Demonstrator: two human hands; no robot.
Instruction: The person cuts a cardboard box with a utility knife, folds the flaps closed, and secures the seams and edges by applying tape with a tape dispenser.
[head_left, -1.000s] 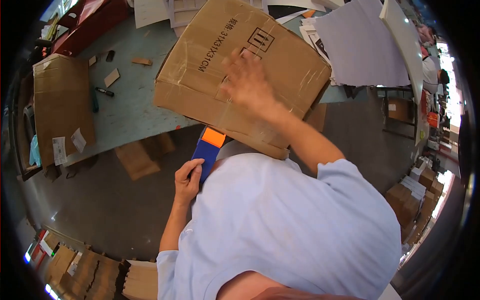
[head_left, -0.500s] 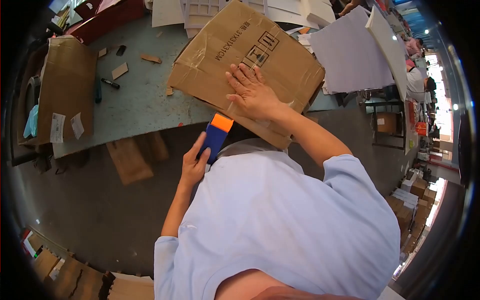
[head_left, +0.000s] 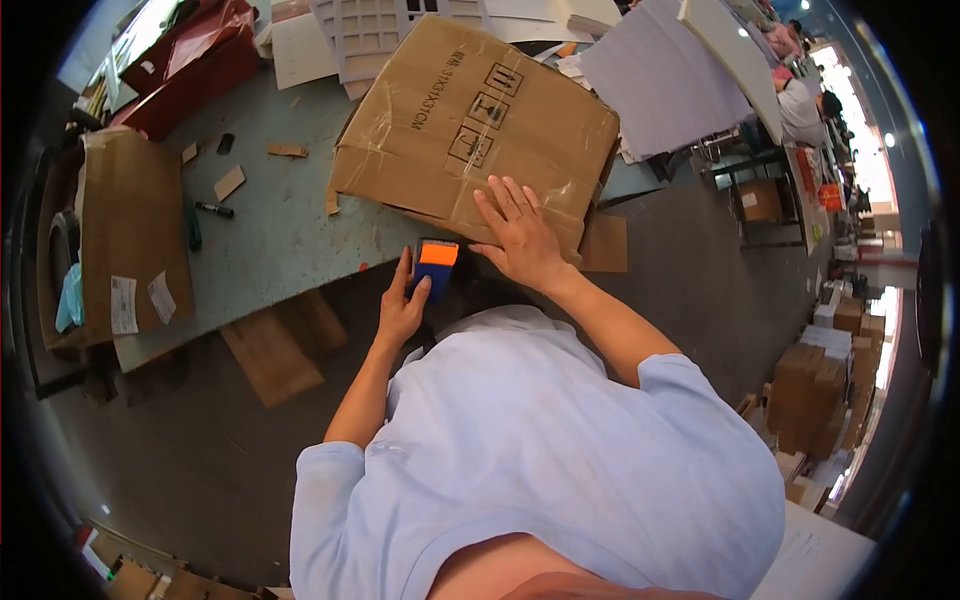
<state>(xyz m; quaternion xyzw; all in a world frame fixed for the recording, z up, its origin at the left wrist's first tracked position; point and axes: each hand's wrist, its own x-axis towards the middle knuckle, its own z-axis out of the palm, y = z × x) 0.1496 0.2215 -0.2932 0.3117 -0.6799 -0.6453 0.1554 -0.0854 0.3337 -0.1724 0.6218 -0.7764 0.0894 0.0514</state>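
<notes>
A taped brown cardboard box [head_left: 400,165], printed with black handling symbols and 31X31X31CM, sits at an angle on the front of the workbench. My right hand [head_left: 528,240] lies on its near side, fingers spread and holding nothing. Below the box's near left edge, my left hand [head_left: 402,312] grips a blue and orange tape dispenser [head_left: 437,268]. The dispenser is close in front of my body, apart from the box. Part of its lower end is hidden by my fingers.
On the blue-green workbench [head_left: 285,235] lie a black marker [head_left: 214,210] and cardboard scraps [head_left: 229,182]. An upright carton [head_left: 130,210] stands left, a red box [head_left: 190,70] behind it. White sheets [head_left: 660,75] stack at the right. People [head_left: 800,110] sit farther off.
My right hand has slid toward the near edge of the box, uncovering more printed symbols. The tape dispenser has tipped, so less of its blue body shows. The view has shifted slightly.
</notes>
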